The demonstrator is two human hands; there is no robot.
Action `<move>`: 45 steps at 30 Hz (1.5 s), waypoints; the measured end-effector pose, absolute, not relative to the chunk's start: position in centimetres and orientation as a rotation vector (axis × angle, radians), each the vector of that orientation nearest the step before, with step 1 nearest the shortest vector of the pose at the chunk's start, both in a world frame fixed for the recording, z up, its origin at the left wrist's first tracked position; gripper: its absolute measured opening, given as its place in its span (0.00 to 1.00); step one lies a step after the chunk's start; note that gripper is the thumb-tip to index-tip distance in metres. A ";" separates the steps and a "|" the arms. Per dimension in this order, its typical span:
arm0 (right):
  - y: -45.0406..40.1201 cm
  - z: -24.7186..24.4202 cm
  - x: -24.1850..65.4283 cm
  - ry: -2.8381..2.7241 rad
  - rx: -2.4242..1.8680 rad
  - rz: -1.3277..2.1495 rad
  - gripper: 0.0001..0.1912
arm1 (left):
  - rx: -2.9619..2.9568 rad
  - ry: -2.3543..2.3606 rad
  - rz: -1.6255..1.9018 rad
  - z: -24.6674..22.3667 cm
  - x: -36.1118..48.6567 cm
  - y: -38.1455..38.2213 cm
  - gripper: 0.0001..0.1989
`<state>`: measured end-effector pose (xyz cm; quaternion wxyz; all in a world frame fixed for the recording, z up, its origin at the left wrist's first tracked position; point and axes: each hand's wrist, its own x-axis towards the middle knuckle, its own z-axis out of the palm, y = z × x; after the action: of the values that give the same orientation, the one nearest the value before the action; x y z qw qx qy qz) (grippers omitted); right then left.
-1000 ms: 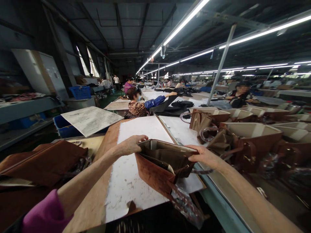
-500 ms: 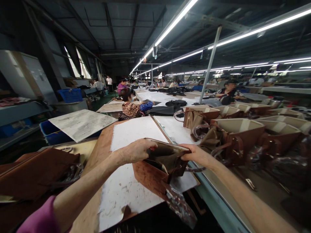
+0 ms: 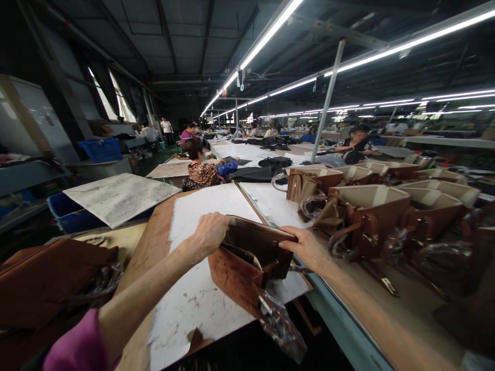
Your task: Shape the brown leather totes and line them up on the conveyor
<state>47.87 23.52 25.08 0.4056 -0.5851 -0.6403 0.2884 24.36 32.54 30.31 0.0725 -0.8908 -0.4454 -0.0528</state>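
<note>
1. White sheet (image 3: 189,293): covers much of the worktable in front, marked w/ small specks, esp. toward the near end.
2. Bag group (image 3: 381,226): approx. two rows of brown bags on the R-side table, most upright, mouths open & up. Pale cream lining shows in the nearer ones, w/ lighter strips at the corners; bottoms hidden, so can't tell re: contents.
3. Left-side bag (image 3: 50,283): brown, tipped over on the L, well apart from the hands; inside not visible.
4. Marbled board (image 3: 121,198): lies across the top of blue bin (image 3: 73,222), hiding most of its opening; contents can't be seen.
5. Held bag (image 3: 234,273): brown, at ctr., over the near R part of the sheet, tilted, mouth open betw. both hands. Dk. olive-brown lining inside + a pale edge low in the opening; deeper contents in shadow.
6. Blue crate (image 3: 100,150): on a bench at back L; too far to see what's in it.
7. L hand (image 3: 212,232): closed over the bag's L rim, fingertips hidden.
8. R hand (image 3: 303,245): narrow pinch on the R end of the far rim, thumb & fingers close tog.
9. Handle (image 3: 284,324): clear-plastic-wrapped, hangs off the bag's near side.
10. Dk. brown scrap (image 3: 195,338): nr. the sheet's near edge.
</note>
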 end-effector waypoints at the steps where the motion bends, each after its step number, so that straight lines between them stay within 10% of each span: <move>1: 23.5 25.0 47.9 -1.605 -1.478 0.725 0.18 | -2.684 -1.313 -0.183 30.2 24.4 32.7 0.11; 31: 23.4 24.3 47.3 -1.883 -1.571 -0.285 0.12 | -3.147 -1.178 -0.831 28.8 23.4 36.9 0.06; 45: 26.2 24.8 49.2 -1.684 -1.485 0.397 0.09 | -3.214 -1.278 -0.835 29.3 22.3 34.1 0.06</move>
<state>49.16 26.20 24.84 0.4174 -0.5918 -0.6712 0.1581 22.32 34.11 29.28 -0.2066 -0.8838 -0.3514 -0.2296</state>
